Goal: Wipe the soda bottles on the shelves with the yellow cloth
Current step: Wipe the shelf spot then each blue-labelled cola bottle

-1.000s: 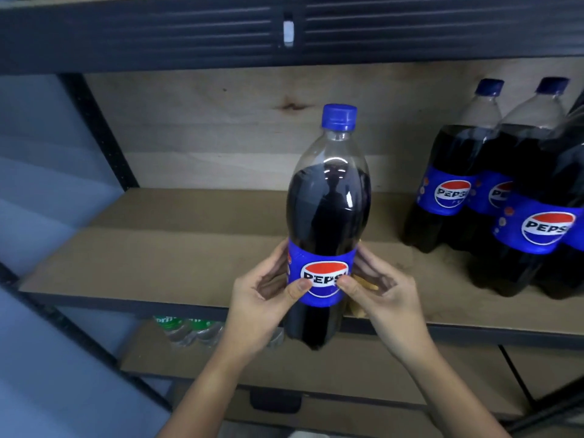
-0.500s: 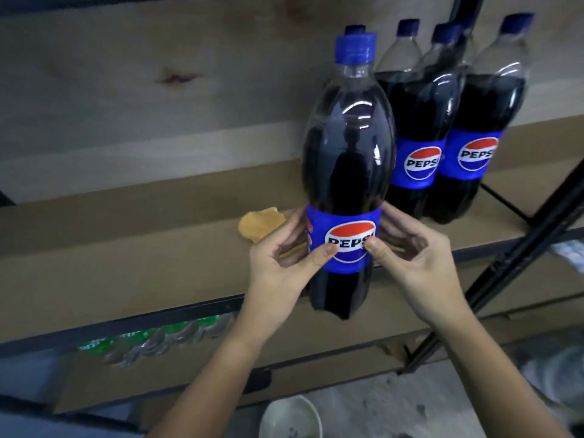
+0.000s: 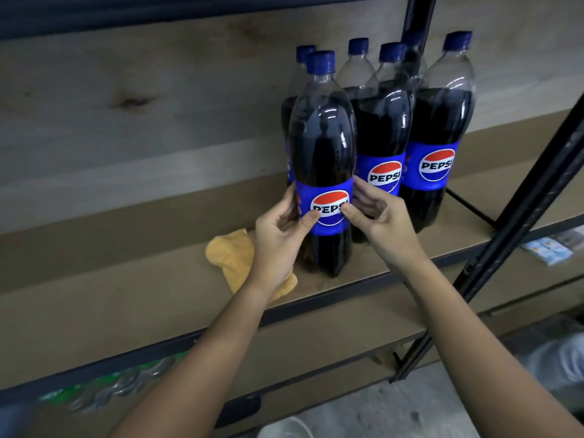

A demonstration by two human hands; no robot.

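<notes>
Bottle in hand: a full cola bottle [image 3: 322, 159] with a blue cap stands upright at the front of the wooden shelf [image 3: 126, 279], just ahead of a cluster of matching bottles [image 3: 410, 128].
Left hand: the left hand [image 3: 278, 235] grips the bottle at its blue label, thumb across the front and fingers curled round the left side.
Right hand: the right hand [image 3: 376, 216] holds the same label band from the right, thumb tip on the logo and fingers wrapped behind.
Handling: filled nearly to the shoulder, the bottle is likely heavy for its size; the plastic wall should give a little under pressure, and the smooth, glossy upper body looks slippery.
Where to hold: the label band appears the surest place, being narrower than the shoulder and less slick than the bare plastic; the cap and neck are a second option.
Cloth: the yellow cloth [image 3: 234, 257] lies crumpled on the shelf just left of the bottle's base, partly hidden under the left wrist; neither hand holds it.
Base: whether the bottle's foot rests fully on the board or sits just above it cannot be told.
Below: green-capped bottles [image 3: 104, 387] lie blurred on the lower shelf.
</notes>
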